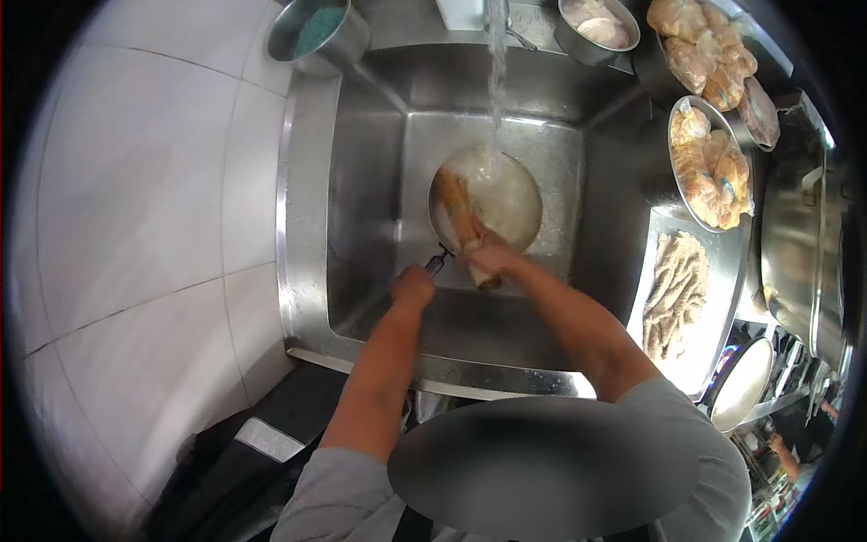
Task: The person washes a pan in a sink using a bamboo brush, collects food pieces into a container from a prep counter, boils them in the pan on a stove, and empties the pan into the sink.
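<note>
While water pours from above in a steady stream point(496, 81), the person leans over a deep metal sink point(361, 208) with both hands low inside it. The left hand point(414, 287) is closed around the dark handle point(437, 264) of a round pan point(530, 203), which sits in the sink under the stream with cloudy water in it. The right hand point(489, 256) is wrapped around a long tan brush-like tool point(458, 206), its far end down in the pan and its near end poking out below the fist; that hand is blurred, so I can't tell how each finger lies.

To the right of the sink, a crumpled brown cloth point(677, 294) lies on the metal counter point(709, 348). Beyond it stands a metal container point(664, 172) full of tied plastic bags point(709, 172) of orange-tan food, with more bags behind. Along the back edge are a pot of pale contents point(587, 45) and, at the left corner, a metal pot point(348, 45) holding something green.
</note>
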Tool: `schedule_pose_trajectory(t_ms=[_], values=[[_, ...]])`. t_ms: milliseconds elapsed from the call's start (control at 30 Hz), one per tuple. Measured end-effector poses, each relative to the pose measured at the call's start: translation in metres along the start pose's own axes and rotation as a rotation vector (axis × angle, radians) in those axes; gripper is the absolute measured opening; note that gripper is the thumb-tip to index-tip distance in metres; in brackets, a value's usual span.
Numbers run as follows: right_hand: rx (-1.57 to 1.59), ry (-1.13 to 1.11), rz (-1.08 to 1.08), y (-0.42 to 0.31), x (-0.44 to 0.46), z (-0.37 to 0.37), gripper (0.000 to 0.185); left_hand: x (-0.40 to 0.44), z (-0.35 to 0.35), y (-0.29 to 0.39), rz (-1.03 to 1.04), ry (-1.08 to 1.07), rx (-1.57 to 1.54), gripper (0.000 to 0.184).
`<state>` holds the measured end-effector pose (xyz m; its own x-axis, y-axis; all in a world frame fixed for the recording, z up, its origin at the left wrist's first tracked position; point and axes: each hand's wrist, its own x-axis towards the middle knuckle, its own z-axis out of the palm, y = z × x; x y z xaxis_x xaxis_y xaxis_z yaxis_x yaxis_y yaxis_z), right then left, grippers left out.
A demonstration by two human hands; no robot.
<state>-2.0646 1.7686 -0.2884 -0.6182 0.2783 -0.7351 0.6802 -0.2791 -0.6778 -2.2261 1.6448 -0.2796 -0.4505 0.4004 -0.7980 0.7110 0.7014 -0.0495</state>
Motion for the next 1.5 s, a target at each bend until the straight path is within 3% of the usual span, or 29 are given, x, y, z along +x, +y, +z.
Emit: schedule_pose_trajectory(t_ms=[33, 167, 200, 267, 367, 433, 500, 533, 600, 667, 767, 833, 867, 933, 967, 1033, 1067, 1133, 1200, 1267, 1300, 1367, 1467, 1500], values=[[-0.13, 0.121, -0.192, 0.012, -0.001, 0.015, 0.097, -0.005, -0.004, 0.002, -0.02, -0.043, -0.004, 0.026], [-0.086, 0.124, -0.249, -0.006, -0.014, 0.011, 0.095, 0.005, 0.009, -0.003, 0.083, 0.015, 0.135, 0.024], [0.304, 0.132, -0.157, -0.028, -0.006, 0.004, 0.095, -0.002, 0.005, 0.0, 0.038, -0.011, 0.06, 0.024], [0.689, 0.038, 0.05, -0.064, -0.03, -0.009, 0.099, -0.002, -0.003, 0.002, -0.002, -0.022, -0.003, 0.024], [-0.152, 0.017, -0.155, 0.02, -0.04, 0.011, 0.101, -0.005, 0.0, 0.003, 0.01, -0.014, -0.035, 0.023], [-0.352, -0.089, 0.097, 0.061, -0.054, -0.029, 0.1, -0.016, -0.011, 0.006, 0.089, -0.023, 0.122, 0.023], [-0.565, -0.089, 0.233, 0.06, -0.046, -0.074, 0.097, -0.008, 0.002, 0.001, 0.075, 0.013, 0.075, 0.024], [-0.55, 0.003, 0.226, 0.051, -0.031, -0.085, 0.096, -0.002, 0.006, 0.002, 0.061, 0.048, 0.026, 0.024], [-0.183, 0.195, 0.118, 0.027, -0.008, -0.068, 0.093, 0.0, 0.01, 0.007, -0.013, 0.033, -0.038, 0.024], [0.025, 0.154, 0.019, 0.003, -0.016, -0.029, 0.091, 0.006, 0.015, 0.007, -0.088, 0.018, -0.104, 0.025], [-0.27, -0.031, 0.155, -0.006, -0.061, -0.007, 0.088, 0.008, 0.011, -0.003, 0.067, 0.143, -0.032, 0.025], [-0.294, -0.077, 0.19, 0.018, -0.085, -0.031, 0.089, 0.001, -0.017, 0.008, 0.094, -0.375, 0.1, 0.021], [-0.507, -0.019, 0.143, 0.026, -0.089, -0.046, 0.087, -0.002, -0.02, 0.013, 0.107, -0.366, 0.099, 0.021], [-0.719, 0.045, 0.099, 0.05, -0.092, -0.061, 0.085, -0.014, -0.022, 0.02, 0.036, -0.961, -0.985, 0.026], [-0.402, 0.274, 0.099, 0.061, -0.089, -0.066, 0.078, -0.021, -0.023, 0.033, 0.048, -0.958, -0.983, 0.026], [-0.084, 0.501, 0.089, 0.058, -0.102, -0.075, 0.073, -0.053, -0.033, 0.083, 0.213, -0.762, -1.412, 0.031], [-0.064, 0.61, 0.044, 0.037, -0.123, -0.079, 0.068, -0.054, -0.038, 0.103, 0.225, -0.759, -1.414, 0.031], [-0.048, 0.717, -0.013, -0.002, -0.172, -0.091, 0.063, -0.055, -0.05, 0.132, 0.355, -1.05, -1.558, 0.037], [-0.027, 0.655, -0.114, -0.026, -0.213, -0.103, 0.074, -0.062, -0.043, 0.131, 0.404, -0.958, -1.494, 0.037], [-0.064, 0.697, -0.098, -0.014, -0.221, -0.11, 0.07, -0.078, -0.033, 0.118, 0.454, -0.731, -1.335, 0.032], [-0.104, 0.735, -0.074, -0.003, -0.222, -0.114, 0.066, -0.091, -0.031, 0.107, 0.454, -0.722, -1.329, 0.032], [-0.107, 0.732, -0.175, 0.02, -0.206, -0.107, 0.068, -0.108, -0.035, 0.085, 0.294, -0.567, -1.243, 0.022], [-0.239, 0.603, -0.188, -0.005, -0.202, -0.074, 0.068, -0.134, -0.057, 0.066, 0.314, -0.489, -1.232, 0.023], [-0.276, 0.475, -0.281, -0.009, -0.195, -0.061, 0.07, -0.141, -0.061, 0.062, 0.319, -0.483, -1.222, 0.023]])
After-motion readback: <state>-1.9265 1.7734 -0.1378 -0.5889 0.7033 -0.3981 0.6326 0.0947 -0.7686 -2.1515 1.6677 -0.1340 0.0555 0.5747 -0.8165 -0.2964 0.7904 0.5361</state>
